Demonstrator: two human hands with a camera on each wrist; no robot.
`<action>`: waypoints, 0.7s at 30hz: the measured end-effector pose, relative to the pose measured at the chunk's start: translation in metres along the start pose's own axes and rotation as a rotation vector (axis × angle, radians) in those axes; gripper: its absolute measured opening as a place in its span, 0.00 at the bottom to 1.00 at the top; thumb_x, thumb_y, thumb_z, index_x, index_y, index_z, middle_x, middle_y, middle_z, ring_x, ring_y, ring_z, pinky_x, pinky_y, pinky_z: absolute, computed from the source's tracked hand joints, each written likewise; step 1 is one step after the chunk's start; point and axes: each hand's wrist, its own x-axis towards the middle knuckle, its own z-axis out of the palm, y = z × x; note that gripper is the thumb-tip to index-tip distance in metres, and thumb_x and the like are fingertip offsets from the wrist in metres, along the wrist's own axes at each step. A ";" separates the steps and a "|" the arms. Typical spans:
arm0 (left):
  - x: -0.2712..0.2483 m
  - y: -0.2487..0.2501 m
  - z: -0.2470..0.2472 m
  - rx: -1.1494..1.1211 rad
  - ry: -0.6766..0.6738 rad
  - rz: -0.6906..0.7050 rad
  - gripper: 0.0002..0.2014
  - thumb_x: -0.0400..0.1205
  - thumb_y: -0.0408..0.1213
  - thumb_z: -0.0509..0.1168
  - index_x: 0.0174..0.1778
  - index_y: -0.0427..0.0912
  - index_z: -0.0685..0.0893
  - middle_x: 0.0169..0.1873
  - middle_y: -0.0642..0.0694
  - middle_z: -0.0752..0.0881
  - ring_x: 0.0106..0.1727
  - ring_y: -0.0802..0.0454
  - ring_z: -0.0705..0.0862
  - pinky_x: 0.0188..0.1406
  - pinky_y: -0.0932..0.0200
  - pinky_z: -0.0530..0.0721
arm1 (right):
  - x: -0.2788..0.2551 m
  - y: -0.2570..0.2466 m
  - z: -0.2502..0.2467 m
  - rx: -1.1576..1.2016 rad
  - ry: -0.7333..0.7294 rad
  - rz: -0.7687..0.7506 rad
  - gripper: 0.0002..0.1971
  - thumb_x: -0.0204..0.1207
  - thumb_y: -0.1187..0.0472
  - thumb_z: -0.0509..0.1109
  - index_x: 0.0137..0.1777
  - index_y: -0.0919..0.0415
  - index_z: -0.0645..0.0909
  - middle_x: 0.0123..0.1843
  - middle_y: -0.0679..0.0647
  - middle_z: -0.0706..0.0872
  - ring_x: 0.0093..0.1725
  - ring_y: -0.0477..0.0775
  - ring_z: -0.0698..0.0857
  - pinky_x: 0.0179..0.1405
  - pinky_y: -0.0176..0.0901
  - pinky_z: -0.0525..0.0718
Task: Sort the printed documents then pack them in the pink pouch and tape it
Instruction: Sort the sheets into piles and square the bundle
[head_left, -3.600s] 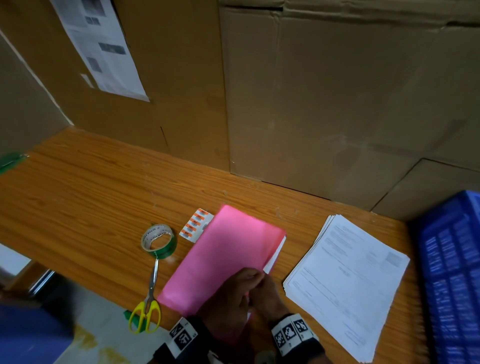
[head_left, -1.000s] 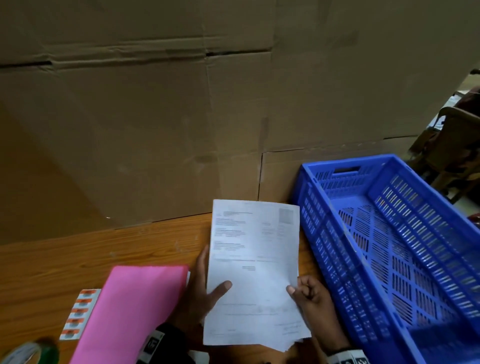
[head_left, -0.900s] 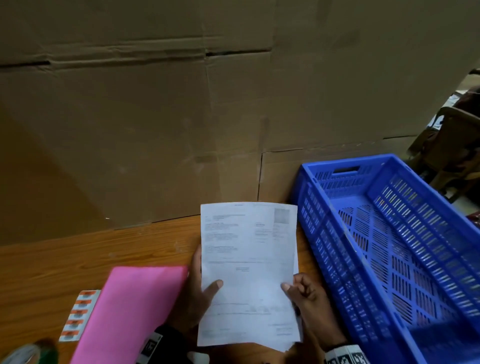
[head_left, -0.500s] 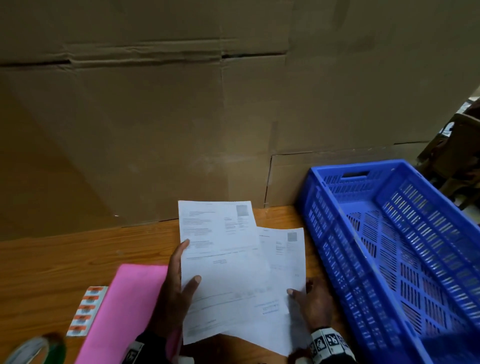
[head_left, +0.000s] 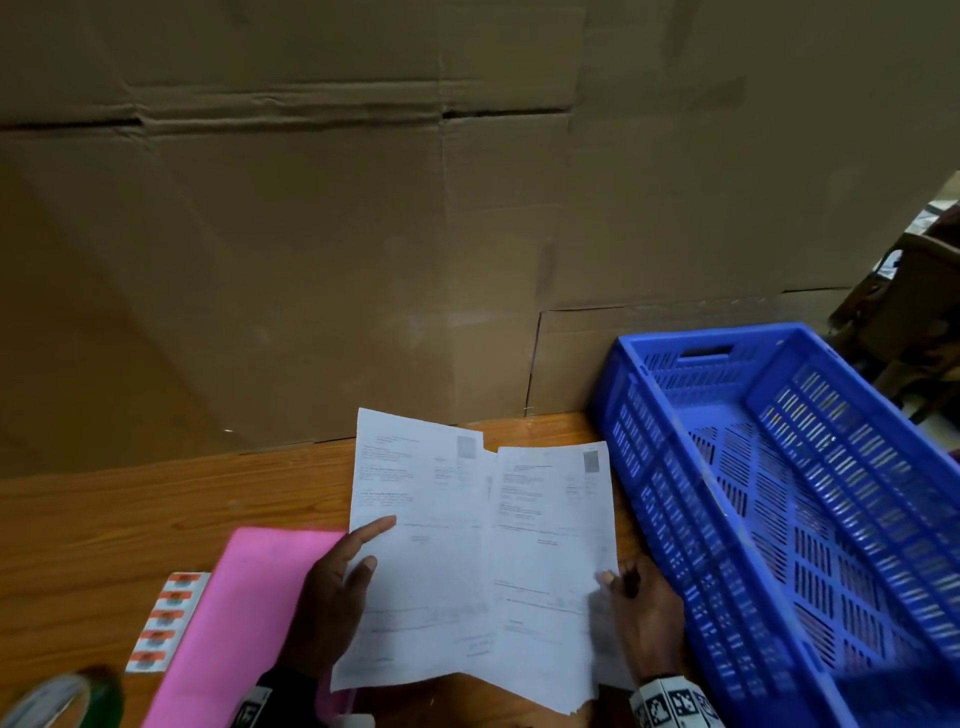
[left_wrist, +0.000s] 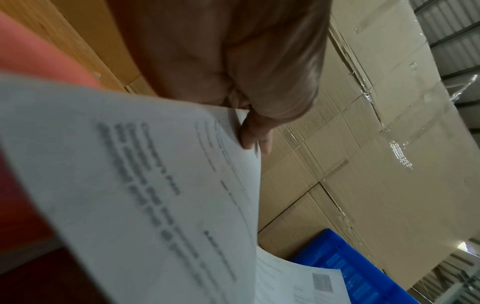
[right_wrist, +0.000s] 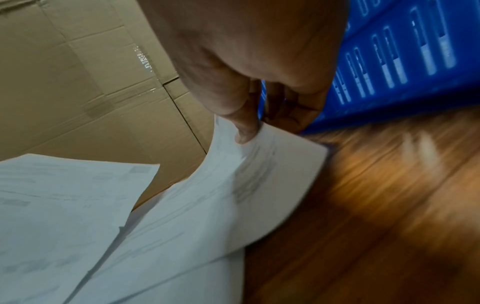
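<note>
My left hand (head_left: 337, 587) pinches the left edge of a printed sheet (head_left: 415, 551), thumb on top, lifted and tilted; the left wrist view shows the fingers (left_wrist: 253, 131) behind that sheet (left_wrist: 135, 185). My right hand (head_left: 641, 608) pinches the right edge of the stack of printed documents (head_left: 553, 545), thumb (right_wrist: 245, 131) on the top page of the stack (right_wrist: 207, 201). The pink pouch (head_left: 239, 623) lies flat on the wooden table (head_left: 130, 514), just left of my left hand. A green tape roll (head_left: 62, 699) sits at the lower left corner.
A blue slatted crate (head_left: 810, 519) stands on the table right beside my right hand. A cardboard wall (head_left: 363, 260) closes the back of the table. A strip of orange and white labels (head_left: 163, 621) lies left of the pouch.
The single held stack has been split: my left hand drew the top sheet to the left while my right hand kept the others, so two pages now show side by side.
</note>
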 end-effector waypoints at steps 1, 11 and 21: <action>0.001 -0.002 -0.001 0.007 -0.004 -0.001 0.25 0.80 0.59 0.56 0.71 0.56 0.82 0.68 0.69 0.81 0.73 0.69 0.75 0.69 0.76 0.68 | 0.000 0.001 -0.001 -0.013 0.013 -0.018 0.17 0.72 0.58 0.82 0.34 0.52 0.73 0.38 0.57 0.86 0.44 0.62 0.85 0.49 0.51 0.81; 0.000 -0.007 -0.009 0.091 -0.053 -0.098 0.20 0.80 0.46 0.56 0.68 0.61 0.80 0.61 0.85 0.76 0.68 0.84 0.70 0.66 0.78 0.65 | -0.011 -0.027 -0.028 0.324 0.139 -0.177 0.09 0.81 0.64 0.73 0.42 0.55 0.76 0.35 0.55 0.84 0.36 0.61 0.82 0.31 0.51 0.77; 0.006 0.024 -0.008 0.077 -0.048 -0.117 0.21 0.81 0.66 0.55 0.64 0.63 0.81 0.59 0.82 0.80 0.68 0.77 0.75 0.68 0.74 0.70 | -0.020 -0.080 -0.048 0.924 -0.039 -0.175 0.12 0.81 0.69 0.73 0.38 0.54 0.79 0.26 0.59 0.75 0.25 0.49 0.68 0.25 0.38 0.68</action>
